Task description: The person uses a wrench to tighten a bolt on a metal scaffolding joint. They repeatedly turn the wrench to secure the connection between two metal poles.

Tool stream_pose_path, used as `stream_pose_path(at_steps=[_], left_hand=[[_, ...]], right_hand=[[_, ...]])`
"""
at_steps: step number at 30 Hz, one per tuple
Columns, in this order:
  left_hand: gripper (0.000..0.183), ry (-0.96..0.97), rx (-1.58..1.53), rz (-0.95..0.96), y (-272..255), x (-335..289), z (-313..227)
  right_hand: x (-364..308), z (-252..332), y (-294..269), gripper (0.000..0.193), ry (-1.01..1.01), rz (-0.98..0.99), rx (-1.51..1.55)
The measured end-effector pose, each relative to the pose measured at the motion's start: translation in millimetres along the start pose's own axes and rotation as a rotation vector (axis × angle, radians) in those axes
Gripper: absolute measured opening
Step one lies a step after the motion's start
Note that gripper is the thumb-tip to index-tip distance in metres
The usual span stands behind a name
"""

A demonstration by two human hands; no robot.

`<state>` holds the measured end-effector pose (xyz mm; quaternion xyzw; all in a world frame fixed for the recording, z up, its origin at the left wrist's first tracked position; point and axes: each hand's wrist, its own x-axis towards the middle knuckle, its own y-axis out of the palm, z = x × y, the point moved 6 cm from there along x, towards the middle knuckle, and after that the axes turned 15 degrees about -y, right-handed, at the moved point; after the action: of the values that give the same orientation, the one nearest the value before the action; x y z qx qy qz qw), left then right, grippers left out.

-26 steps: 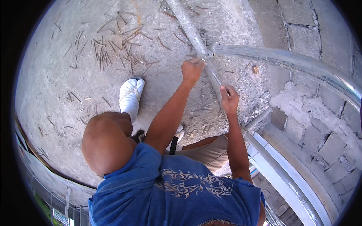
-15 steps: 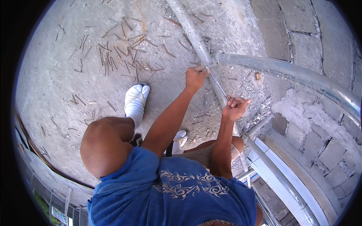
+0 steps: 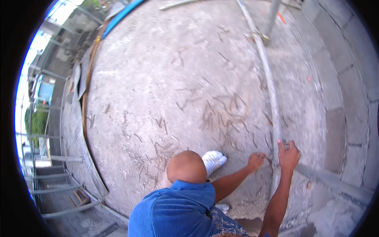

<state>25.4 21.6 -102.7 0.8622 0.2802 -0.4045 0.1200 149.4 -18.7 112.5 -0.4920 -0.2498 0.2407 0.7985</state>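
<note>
Flanking the long grey metal pipe point(image 3: 269, 85) near its lower end, your two hands:

- Left hand point(image 3: 256, 161): fingers curled, just left of the pipe, a small dark sliver by the fingertips. Blur hides whether anything is pinched; cannot tell.
- Right hand point(image 3: 289, 155): fingers bent, tips over the pipe's right edge. Cannot tell whether they press on metal, grip something small or sit just clear of it.
- Long pipe: lying on the concrete floor point(image 3: 146, 59), running away from you, past the foot of an upright metal pole point(image 3: 273, 17).
- Second metal pipe point(image 3: 333, 181): leading off to the right from beside your right hand, toward the block wall point(image 3: 353, 98).

Hazards, as judged:

- Pinched fingers: likeliest where the two pipes come close, should either one roll or drop while your fingertips are between them.
- Skinned knuckles: from a hand slipping off smooth round metal onto rough concrete.
- Lost small part: anything light at your left fingertips could fall among the thin brown rods point(image 3: 208, 114) and be hard to pick out.
- Turned foot: your white-socked foot point(image 3: 213, 161) stands near those rods; stepping on one could roll or jab it.
</note>
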Motion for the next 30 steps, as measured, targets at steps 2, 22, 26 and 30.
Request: stream_pose_path(at_steps=[2, 22, 26, 30], left_hand=[[0.032, -0.136, -0.271, -0.073, -26, 11, -2], [0.045, -0.133, -0.187, 0.109, -42, 6, 16], [0.059, -0.166, -0.079, 0.220, 3, -5, 28], [0.062, -0.155, -0.083, 0.394, 30, -17, 17]], right_hand=[[31, 5, 32, 0.035, -0.085, 0.085, -0.187], [28, -52, 145, 0.031, -0.156, 0.030, 0.325], [20, -60, 142, 0.039, 0.011, 0.174, 0.189], [31, -56, 134, 0.037, 0.018, 0.329, 0.190]])
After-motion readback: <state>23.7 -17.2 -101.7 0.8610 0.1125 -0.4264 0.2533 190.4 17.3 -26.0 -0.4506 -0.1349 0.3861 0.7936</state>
